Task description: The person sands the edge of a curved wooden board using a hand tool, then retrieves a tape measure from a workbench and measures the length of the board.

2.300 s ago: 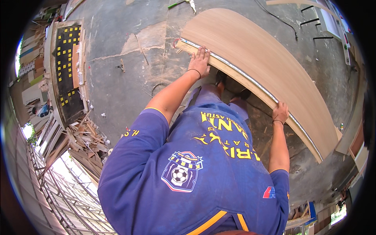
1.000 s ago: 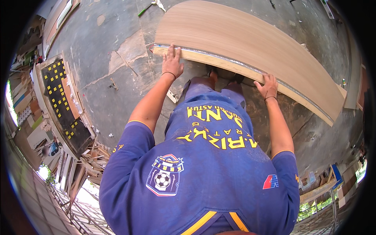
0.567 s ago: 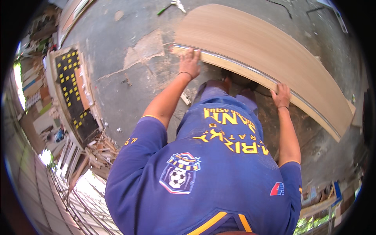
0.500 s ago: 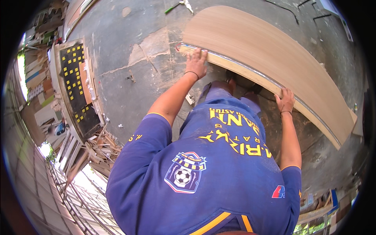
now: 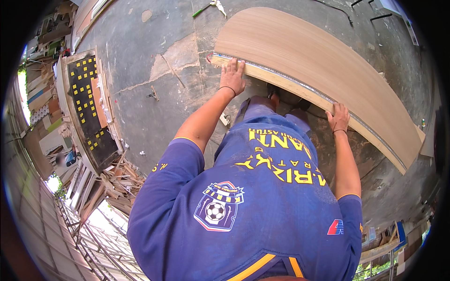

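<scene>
A large wood-grain panel (image 5: pixel 304 61) with a curved far edge extends in front of me, slanting down to the right. Along its near side run a thin silvery strip (image 5: pixel 281 75) and a pale wooden edge (image 5: pixel 375 136). My left hand (image 5: pixel 233 77) lies on that edge close to the panel's left end, fingers stretched forward to the silvery strip. Farther right, my right hand (image 5: pixel 339 118) rests on the same edge with its fingers extended and somewhat apart. Neither palm's underside shows. My feet and lower legs are partly hidden beneath the panel.
A green-handled tool (image 5: pixel 202 10) lies on the concrete floor (image 5: pixel 131 51) beyond the panel's left end. To the left stands a black board with yellow squares (image 5: pixel 86 100), beside a heap of wood scraps (image 5: pixel 117 175). A dark cable (image 5: pixel 335 9) crosses the floor at the top.
The view has shifted slightly, so panel and floor sit a little farther left. Both hands keep their places on the panel's near edge.
</scene>
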The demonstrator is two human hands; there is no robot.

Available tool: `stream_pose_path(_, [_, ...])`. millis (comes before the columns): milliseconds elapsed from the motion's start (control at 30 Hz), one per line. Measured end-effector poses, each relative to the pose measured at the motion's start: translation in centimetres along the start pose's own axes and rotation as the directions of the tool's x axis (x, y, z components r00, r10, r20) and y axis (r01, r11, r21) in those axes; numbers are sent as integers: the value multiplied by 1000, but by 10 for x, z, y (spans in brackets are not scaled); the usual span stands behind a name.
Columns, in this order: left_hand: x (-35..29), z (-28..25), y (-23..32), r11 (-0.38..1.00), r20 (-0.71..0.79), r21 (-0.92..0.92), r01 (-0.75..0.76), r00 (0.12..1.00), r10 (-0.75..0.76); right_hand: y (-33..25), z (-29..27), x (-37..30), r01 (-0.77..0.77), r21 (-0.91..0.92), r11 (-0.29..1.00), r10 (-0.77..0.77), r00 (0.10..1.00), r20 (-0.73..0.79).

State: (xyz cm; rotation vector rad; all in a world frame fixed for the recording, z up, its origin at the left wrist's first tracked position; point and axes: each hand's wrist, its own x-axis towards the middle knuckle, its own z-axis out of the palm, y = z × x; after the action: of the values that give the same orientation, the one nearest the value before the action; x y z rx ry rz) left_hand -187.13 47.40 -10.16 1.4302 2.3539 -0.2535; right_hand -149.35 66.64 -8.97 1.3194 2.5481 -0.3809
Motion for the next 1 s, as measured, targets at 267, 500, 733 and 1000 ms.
stream_pose_path(267, [-3,-3,29,1000,-6,1,-18,1000,18,-2,-1,0,13,-4,1000,-13,1000,10])
stream_pose_path(500, [3,-4,41,996,2,-24,-86,996,86,0,1,-1,24,12,1000,-24,999,-25])
stream_pose_path(733, [3,-7,39,995,8,3,-95,995,95,-3,-1,-1,25,-15,1000,-25,1000,-10])
stream_pose_path(1000, [7,-11,67,997,55,43,-63,997,60,-5,4,-1,21,18,1000,-21,999,-26])
